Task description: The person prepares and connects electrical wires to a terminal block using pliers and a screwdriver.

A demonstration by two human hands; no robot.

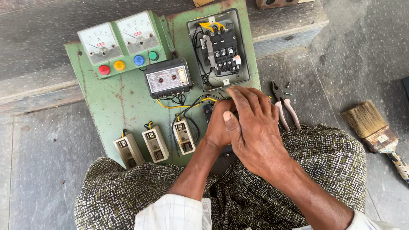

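Note:
A green electrical panel board (115, 102) lies on a grey stone floor in front of me. My left hand (218, 125) and my right hand (251, 125) are pressed together over a small dark part at the board's lower right; the right hand covers the left. What the fingers grip is hidden. Black and yellow wires (187, 104) run from a black relay box (168, 79) toward my hands. Above my hands an open grey enclosure (243, 51) holds a black contactor (223, 49).
Two white meters (119, 38) with red, yellow, blue and green lamps sit at the board's top left. Three cream fuse holders (155, 142) line its lower edge. Pink-handled pliers (284, 108) and a paintbrush (375, 127) lie on the floor to the right. My checked cloth (332, 162) covers my knees.

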